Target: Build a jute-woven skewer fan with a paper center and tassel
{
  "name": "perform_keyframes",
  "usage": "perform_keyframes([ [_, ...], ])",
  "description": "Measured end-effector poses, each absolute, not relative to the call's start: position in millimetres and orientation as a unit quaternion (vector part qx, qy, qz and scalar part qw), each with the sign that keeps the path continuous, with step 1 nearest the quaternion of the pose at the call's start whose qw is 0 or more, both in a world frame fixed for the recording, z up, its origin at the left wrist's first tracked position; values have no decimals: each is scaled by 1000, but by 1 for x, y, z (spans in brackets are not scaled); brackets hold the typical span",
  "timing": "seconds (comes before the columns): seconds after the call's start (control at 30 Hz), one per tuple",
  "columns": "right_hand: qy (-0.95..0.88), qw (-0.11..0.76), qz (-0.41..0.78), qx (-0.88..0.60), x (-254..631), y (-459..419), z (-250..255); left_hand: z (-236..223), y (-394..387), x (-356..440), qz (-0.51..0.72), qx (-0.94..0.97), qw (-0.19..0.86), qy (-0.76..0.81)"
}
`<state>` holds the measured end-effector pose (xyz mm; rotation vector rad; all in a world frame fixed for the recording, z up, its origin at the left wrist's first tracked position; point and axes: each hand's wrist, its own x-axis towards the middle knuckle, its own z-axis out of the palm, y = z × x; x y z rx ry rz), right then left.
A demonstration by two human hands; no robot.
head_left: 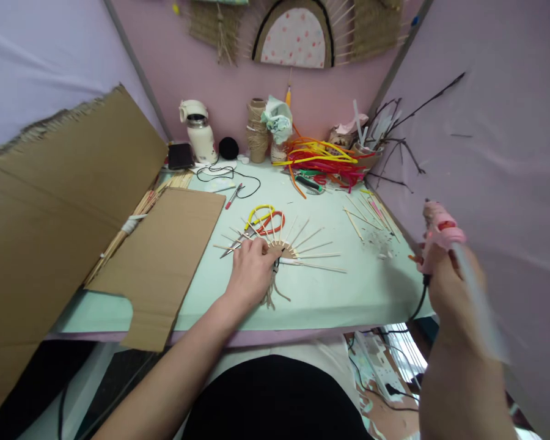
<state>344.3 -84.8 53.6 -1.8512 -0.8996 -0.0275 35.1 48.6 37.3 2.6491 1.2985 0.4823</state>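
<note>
My right hand (453, 281) is raised at the right, wrapped around a pink hot glue gun (440, 229) with a long translucent glue stick (474, 293) in its back. On the table, my left hand (252, 269) has curled fingers gripping the left part of a small cardboard half-circle (282, 250), and covers some of it. Thin wooden sticks (316, 247) fan out from its curved edge. A brown cord tassel (270, 293) hangs below it, by a black cord at my thumb. Just behind lie scissors (261, 223) with one yellow and one red handle, partly under the sticks.
Cardboard sheets (165, 244) and a stick bundle (131, 223) lie left. At the back stand a white flask (200, 134), twine spool (257, 131) and bright pipe cleaners (321, 156). Loose sticks (371, 214) lie right. The glue gun's cord (419, 302) runs below the table edge.
</note>
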Motion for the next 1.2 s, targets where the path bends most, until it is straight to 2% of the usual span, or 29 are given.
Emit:
perform_keyframes([
  [0.07, -276, 627, 125, -718, 319, -82, 60, 37, 48, 35, 162, 884, 76, 431],
  [0.1, -233, 645, 192, -702, 307, -81, 61, 37, 48, 35, 163, 884, 77, 431],
  [0.23, -253, 610, 345, -666, 273, -75, 60, 38, 48, 34, 179, 879, 84, 435],
  [0.57, -400, 524, 342, -669, 260, -71, 42, 34, 51, 31, 154, 892, 86, 416],
  [0.93, -411, 474, 423, -654, 247, -73, 47, 41, 45, 28, 203, 865, 92, 450],
  [1.2, -479, 399, 437, -648, 236, -66, 53, 42, 20, 19, 236, 835, 178, 464],
])
